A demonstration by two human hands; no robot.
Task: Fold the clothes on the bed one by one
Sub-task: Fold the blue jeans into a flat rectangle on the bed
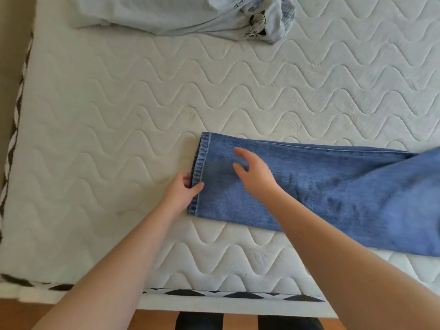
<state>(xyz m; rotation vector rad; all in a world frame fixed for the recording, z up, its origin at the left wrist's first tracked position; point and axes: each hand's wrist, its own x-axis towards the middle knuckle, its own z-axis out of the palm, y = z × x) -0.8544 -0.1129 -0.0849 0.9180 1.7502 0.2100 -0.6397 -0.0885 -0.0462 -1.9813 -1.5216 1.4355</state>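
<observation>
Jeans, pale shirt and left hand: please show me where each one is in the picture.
jeans [321, 186], head view, middle of the leg.
pale shirt [185, 15], head view, crumpled body cloth.
left hand [182, 194], head view, back of the hand at the hem.

One head-worn camera looks steeply down from the near edge of the mattress [119, 115], close enough that both forearms fill the lower frame. The mattress's far part reaches the top edge; floor shows along the bottom.
</observation>
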